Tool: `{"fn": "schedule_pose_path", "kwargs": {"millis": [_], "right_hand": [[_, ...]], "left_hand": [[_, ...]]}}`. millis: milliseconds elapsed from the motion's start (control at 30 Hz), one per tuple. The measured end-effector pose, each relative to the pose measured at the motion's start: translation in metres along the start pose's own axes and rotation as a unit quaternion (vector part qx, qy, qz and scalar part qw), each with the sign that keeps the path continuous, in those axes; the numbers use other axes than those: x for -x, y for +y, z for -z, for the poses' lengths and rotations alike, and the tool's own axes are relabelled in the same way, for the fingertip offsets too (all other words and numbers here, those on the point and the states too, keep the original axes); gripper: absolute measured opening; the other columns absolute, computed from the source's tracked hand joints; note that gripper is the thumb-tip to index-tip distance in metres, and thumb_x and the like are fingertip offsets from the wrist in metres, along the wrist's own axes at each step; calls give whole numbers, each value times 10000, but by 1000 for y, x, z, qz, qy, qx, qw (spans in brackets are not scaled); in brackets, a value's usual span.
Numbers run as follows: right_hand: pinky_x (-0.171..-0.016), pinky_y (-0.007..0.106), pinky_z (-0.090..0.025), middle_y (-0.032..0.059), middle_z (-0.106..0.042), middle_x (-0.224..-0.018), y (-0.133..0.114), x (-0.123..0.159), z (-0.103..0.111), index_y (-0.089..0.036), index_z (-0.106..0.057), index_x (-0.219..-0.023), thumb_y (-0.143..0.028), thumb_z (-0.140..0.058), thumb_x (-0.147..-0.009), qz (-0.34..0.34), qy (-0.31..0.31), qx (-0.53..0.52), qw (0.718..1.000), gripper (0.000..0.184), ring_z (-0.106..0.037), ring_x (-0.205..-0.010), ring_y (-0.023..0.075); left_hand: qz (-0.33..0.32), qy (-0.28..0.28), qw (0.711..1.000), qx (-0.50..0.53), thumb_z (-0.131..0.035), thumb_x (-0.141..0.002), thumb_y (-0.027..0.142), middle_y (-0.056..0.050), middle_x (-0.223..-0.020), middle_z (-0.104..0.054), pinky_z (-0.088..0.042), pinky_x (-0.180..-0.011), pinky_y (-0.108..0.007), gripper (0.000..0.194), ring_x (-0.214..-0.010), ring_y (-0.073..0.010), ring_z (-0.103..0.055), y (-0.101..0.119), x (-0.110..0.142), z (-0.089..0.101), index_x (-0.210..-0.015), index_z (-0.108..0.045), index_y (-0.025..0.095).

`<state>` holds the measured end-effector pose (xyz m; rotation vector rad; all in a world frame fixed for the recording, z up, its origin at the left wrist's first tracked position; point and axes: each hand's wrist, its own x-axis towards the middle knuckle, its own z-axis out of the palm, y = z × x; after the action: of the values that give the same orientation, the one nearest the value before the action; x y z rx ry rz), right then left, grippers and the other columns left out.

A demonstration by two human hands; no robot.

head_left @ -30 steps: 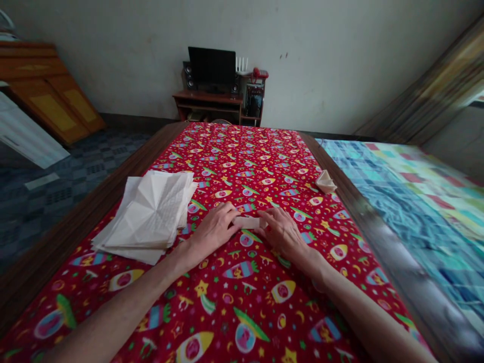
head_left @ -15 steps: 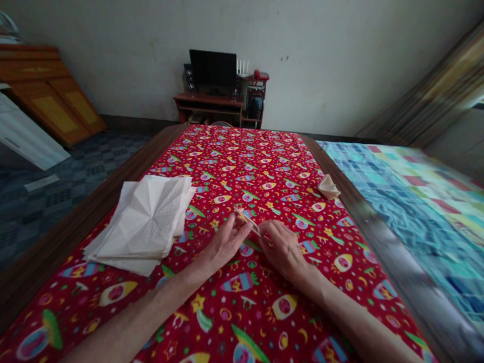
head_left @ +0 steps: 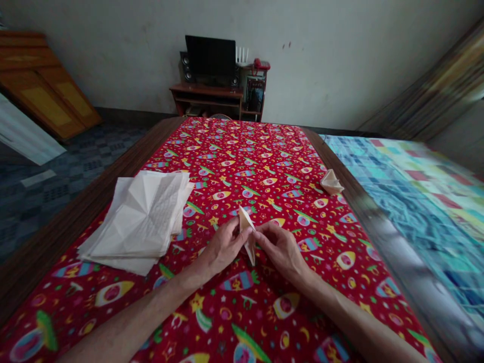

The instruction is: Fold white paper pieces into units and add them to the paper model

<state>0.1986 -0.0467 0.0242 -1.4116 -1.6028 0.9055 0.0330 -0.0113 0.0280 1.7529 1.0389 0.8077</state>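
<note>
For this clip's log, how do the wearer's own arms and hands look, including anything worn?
The left hand and right hand are bare, without gloves. The left forearm and right forearm look slim, with no sleeve, watch or bracelet visible. Fingernails and any small rings are too small to judge.

I can't read a single word, number, brand or sign from where I'm standing. Over to the left of the fingers (head_left: 265,243), the top sheet of the paper stack (head_left: 130,229) carries faint rows of small marks, too blurred for me to tell print from creases. Far beyond the fingers, any lettering on the monitor (head_left: 210,54) or the speaker (head_left: 186,66) beside it is too small to make out.
</note>
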Motion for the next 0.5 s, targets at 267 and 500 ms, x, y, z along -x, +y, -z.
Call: {"fn": "schedule_pose_path", "kwargs": {"millis": [267, 500], "right_hand": [[-636, 254, -488, 10, -642, -789, 2, -2, -3, -196, -577, -875, -355, -619, -805, -23, -20, -118, 993, 178, -606, -700, 138], [-727, 324, -526, 33, -678, -826, 2, -4, -2, -183, -578, -1071, -431, -624, -806, -56, -32, -176, 982, 366, -642, -739, 171]], "left_hand": [[-77, 46, 989, -121, -480, -799, 103, -57, -819, -593, -468, -704, -262, 147, -769, -169, -583, 3, 0, -3, -810, -622, 138], [-115, 104, 973, -170, -541, -776, 75, -33, -780, -600, -473, -672, -241, 159, -699, -141, -561, 7, 4, -6, -885, -640, 134]]}}
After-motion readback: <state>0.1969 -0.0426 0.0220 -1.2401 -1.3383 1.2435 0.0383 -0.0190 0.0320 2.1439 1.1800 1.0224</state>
